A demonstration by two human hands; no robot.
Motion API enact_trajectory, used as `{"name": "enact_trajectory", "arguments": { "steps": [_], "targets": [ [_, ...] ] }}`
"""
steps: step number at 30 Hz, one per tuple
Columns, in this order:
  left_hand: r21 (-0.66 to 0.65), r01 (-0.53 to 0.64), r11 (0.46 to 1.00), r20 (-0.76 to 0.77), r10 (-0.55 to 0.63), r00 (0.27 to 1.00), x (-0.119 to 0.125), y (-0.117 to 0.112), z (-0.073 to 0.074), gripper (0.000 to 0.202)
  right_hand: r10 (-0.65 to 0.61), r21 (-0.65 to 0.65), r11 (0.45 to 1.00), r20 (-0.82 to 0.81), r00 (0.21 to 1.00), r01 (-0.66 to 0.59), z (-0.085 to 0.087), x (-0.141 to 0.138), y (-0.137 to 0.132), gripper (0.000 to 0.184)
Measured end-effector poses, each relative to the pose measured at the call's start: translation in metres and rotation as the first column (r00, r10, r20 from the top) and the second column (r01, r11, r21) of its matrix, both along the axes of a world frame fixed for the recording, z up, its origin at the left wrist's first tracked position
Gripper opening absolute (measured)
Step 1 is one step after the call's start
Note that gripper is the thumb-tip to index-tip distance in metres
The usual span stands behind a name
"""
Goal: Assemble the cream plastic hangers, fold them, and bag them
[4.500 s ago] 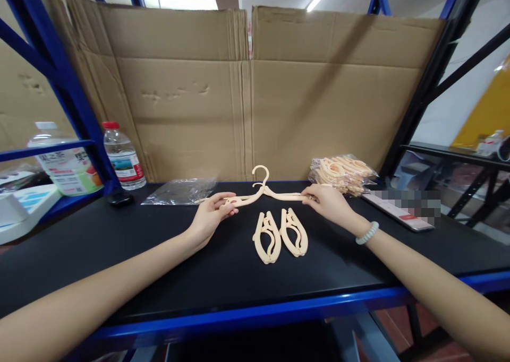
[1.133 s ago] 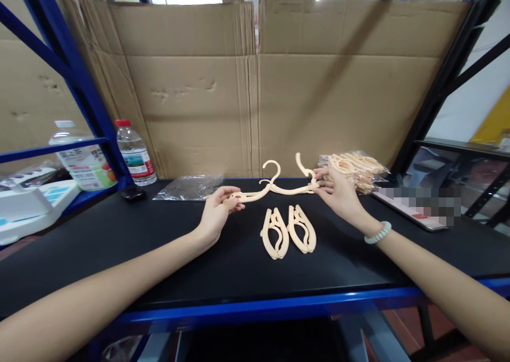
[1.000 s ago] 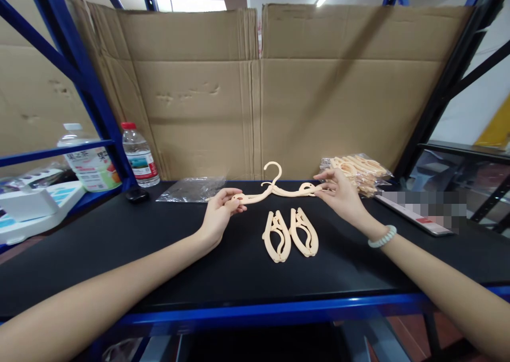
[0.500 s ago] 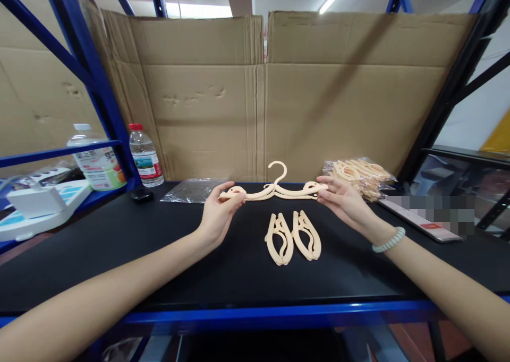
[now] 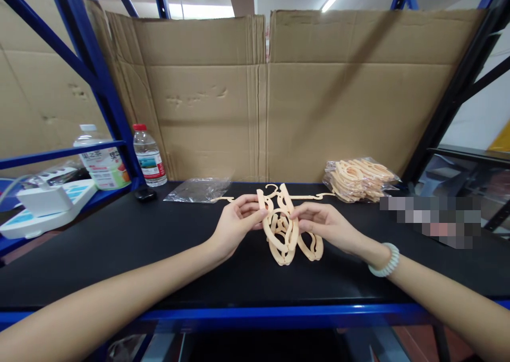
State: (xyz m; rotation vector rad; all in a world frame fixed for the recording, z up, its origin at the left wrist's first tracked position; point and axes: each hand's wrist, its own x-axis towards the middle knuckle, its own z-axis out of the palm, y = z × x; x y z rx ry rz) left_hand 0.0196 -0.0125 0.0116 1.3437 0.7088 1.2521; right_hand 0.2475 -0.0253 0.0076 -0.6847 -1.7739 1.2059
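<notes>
A cream plastic folding hanger (image 5: 294,234) is between my two hands, its arms partly spread in a V with the joined end toward me. My left hand (image 5: 239,221) pinches its left arm, and my right hand (image 5: 324,224) pinches the right one. Right beneath it, a folded hanger (image 5: 282,259) lies on the black tabletop, mostly covered. Another folded hanger (image 5: 316,251) rests just to the right, partly hidden by my right hand. Beyond my fingers an unfolded hanger (image 5: 306,197) lies stretched sideways, its middle partly blocked from sight.
Bagged cream hangers (image 5: 358,179) are piled at the back right, near a blurred-out patch. A clear plastic bag (image 5: 195,190) and a black mouse-like object (image 5: 145,194) lie at the back left. A red-capped bottle (image 5: 148,157) stands by the blue frame. Cardboard (image 5: 203,102) walls the back.
The unfolded hanger has left my hands and now lies at the back. Both hands have come closer together and toward me, and now grip a partly spread hanger above the folded ones.
</notes>
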Motion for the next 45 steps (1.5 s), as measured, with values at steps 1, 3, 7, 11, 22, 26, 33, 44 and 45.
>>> {"name": "enact_trajectory", "arguments": {
  "steps": [1,3,7,11,22,26,33,44,45],
  "targets": [
    [0.011,-0.002,1.0,-0.01,0.002,1.0,0.0,-0.001,0.0,0.04,0.041,0.005,0.999,0.026,0.999,-0.041,0.001,0.0,-0.002,0.023],
    [0.037,-0.012,0.999,-0.021,0.013,1.0,0.0,-0.002,0.0,0.038,0.101,0.007,0.995,0.057,0.993,-0.102,0.003,0.0,-0.005,0.027],
    [0.113,-0.019,0.993,-0.03,0.023,0.999,0.001,-0.004,0.002,0.034,0.121,0.011,0.992,0.077,0.99,-0.122,0.002,0.002,-0.004,0.034],
    [0.19,-0.013,0.982,-0.042,0.021,0.999,0.002,-0.007,0.004,0.032,0.061,0.045,0.997,0.096,0.994,-0.066,0.001,0.001,-0.003,0.034],
    [0.267,0.003,0.964,-0.146,0.038,0.989,0.003,-0.005,0.003,0.024,0.093,0.103,0.988,0.173,0.981,-0.112,0.003,-0.007,-0.01,0.036],
    [0.178,0.032,0.983,-0.11,-0.012,0.994,0.005,-0.008,0.005,0.028,0.164,0.085,0.979,0.204,0.965,-0.184,0.008,-0.01,-0.014,0.032],
    [-0.062,-0.127,0.99,-0.335,0.099,0.937,-0.015,0.015,0.021,0.038,-0.098,0.188,0.978,0.05,0.994,0.087,0.004,0.021,0.02,0.042],
    [-0.164,-0.11,0.98,-0.585,-0.007,0.811,-0.027,0.039,0.006,0.031,-0.662,0.629,0.698,0.385,0.644,0.341,-0.034,0.088,0.098,0.033],
    [-0.152,-0.118,0.981,-0.585,0.007,0.811,-0.027,0.039,0.005,0.031,-0.666,0.645,0.693,0.401,0.629,0.322,-0.038,0.089,0.102,0.034]
  ]
}}
